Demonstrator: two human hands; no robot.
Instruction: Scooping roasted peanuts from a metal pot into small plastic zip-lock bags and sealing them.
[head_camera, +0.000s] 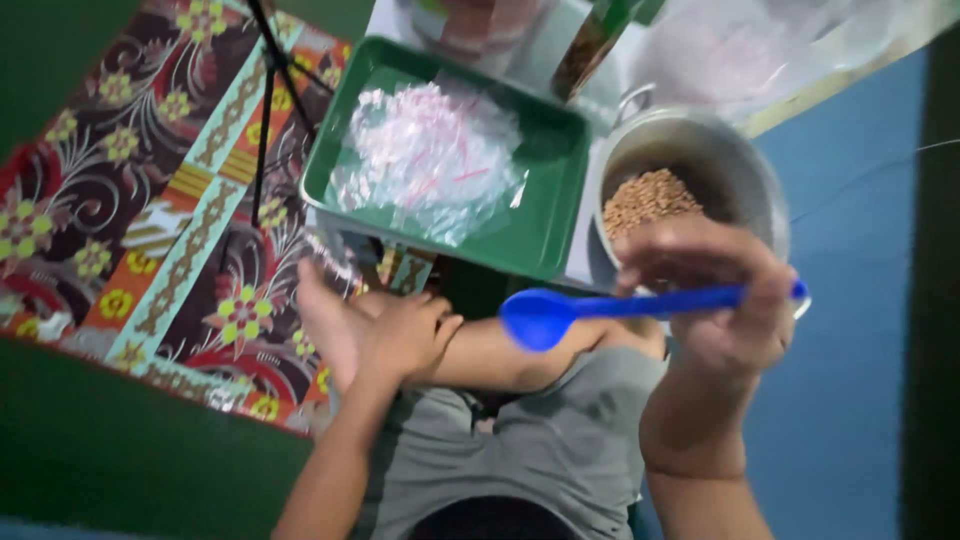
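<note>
Before metal pot (760, 190): right hand (735, 300) grip closed round blue spoon (600, 308) handle, bowl leftward.

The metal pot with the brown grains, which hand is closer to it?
Right. The right hand, holding a blue spoon, is just in front of the metal pot. The left hand rests on a foot, farther left.

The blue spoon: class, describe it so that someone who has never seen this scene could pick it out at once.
Start at the round metal pot of brown grains, right of the green tray. Just below it, the right hand holds the blue spoon by its handle, bowl pointing left over the person's leg. It is the only bright blue utensil, and its bowl looks empty.
</note>
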